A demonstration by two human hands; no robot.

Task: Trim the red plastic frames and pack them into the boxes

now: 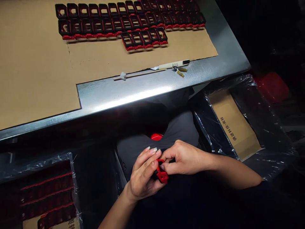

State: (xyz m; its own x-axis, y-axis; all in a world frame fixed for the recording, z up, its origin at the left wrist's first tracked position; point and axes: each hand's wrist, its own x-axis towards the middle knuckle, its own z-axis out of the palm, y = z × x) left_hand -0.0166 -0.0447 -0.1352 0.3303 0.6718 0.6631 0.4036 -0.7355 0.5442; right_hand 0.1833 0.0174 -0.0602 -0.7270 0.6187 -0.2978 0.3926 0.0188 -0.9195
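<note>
Red-and-black plastic frame [162,175] at lower centre, long axis approx. vertical, held in both hands: L grip [143,175] closed around its left side, R grip [183,157] pinching its top. Rows of similar frames [128,25] on tan cardboard sheet [35,63], upper left.

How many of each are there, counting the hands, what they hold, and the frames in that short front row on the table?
left hand: 1
right hand: 1
red plastic frame: 1
black-and-red frames in the short front row: 5
total: 8
</note>
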